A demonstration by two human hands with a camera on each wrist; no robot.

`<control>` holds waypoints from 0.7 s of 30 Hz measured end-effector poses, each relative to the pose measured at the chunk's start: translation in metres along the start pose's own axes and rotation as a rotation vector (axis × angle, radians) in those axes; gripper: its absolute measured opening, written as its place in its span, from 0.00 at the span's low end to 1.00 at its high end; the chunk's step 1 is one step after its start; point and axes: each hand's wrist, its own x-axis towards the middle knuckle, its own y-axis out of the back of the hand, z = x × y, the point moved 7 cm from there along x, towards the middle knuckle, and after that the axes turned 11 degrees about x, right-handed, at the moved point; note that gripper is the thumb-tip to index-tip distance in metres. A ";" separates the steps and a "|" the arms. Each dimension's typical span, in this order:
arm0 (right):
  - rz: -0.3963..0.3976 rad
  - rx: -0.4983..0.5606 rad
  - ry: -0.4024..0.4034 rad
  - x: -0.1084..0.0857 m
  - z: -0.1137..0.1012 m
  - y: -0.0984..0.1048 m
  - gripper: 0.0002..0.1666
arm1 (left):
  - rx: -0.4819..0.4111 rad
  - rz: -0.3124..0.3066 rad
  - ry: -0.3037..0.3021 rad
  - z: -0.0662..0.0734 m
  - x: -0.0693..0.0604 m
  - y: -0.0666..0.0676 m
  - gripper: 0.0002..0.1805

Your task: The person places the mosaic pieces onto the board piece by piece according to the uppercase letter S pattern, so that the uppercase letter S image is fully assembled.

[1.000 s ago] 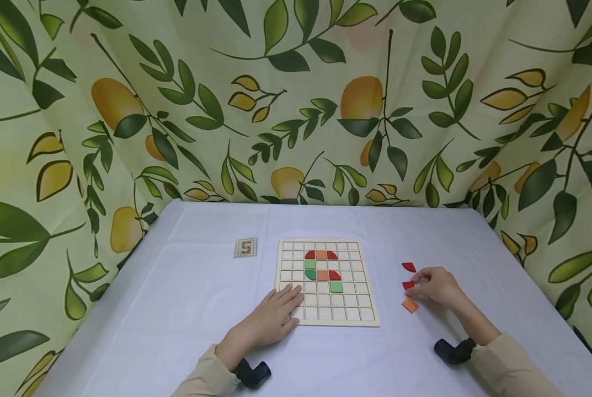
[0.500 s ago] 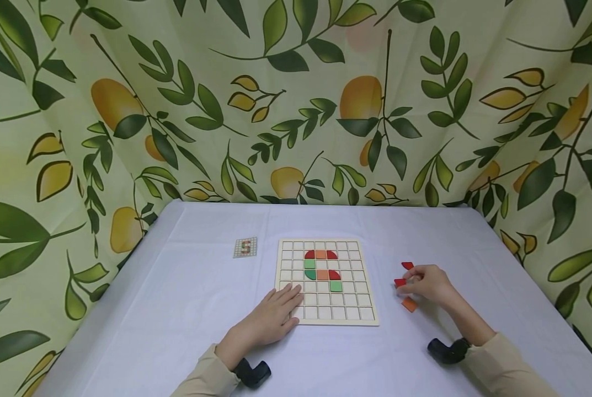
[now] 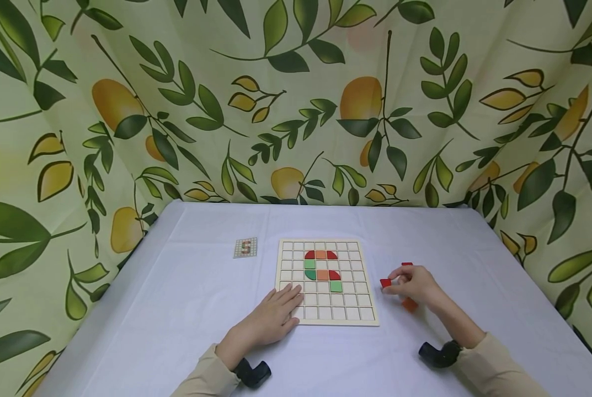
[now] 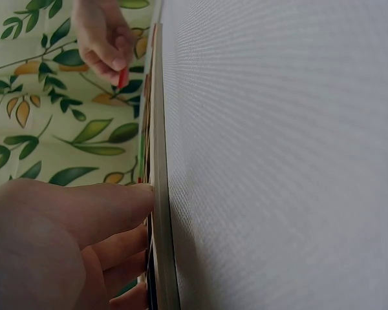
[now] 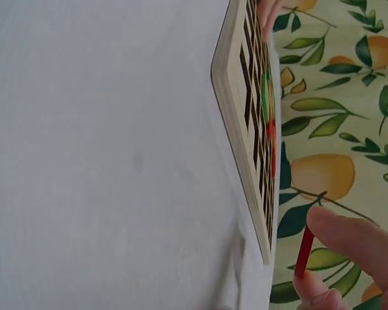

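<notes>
A wooden grid board (image 3: 345, 318) lies on the table, with red, orange and green tiles forming a curved figure in its squares. My left hand (image 3: 268, 320) rests flat on the board's near left corner, fingers stretched out; the left wrist view shows the thumb (image 4: 110, 206) along the board's edge. Between the thumb and fingertips of my right hand (image 3: 419, 286) a red tile (image 3: 385, 283) is pinched, raised just right of the board. In the right wrist view that red tile (image 5: 304, 252) appears edge-on. Partly behind the right hand lie another red tile (image 3: 407, 264) and an orange tile (image 3: 409, 304).
A small card (image 3: 245, 247) with a gridded pattern lies left of the board. White cloth (image 3: 127, 309) covers the table. A leaf-and-fruit curtain (image 3: 296, 110) hangs behind it. Each wrist carries a black device, such as the one on the right (image 3: 440, 354).
My right hand has picked up the middle red tile from the loose tiles and carried it left toward the board. My left hand has stayed where it was.
</notes>
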 end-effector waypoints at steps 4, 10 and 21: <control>-0.018 0.020 0.043 0.000 -0.005 -0.007 0.24 | 0.001 0.003 -0.001 0.000 0.000 0.000 0.29; -0.057 0.077 0.051 0.000 -0.007 -0.018 0.24 | 0.008 0.011 -0.010 0.000 0.000 0.001 0.29; -0.090 0.156 0.015 -0.003 -0.013 -0.038 0.23 | 0.009 0.009 -0.007 0.000 0.000 0.001 0.29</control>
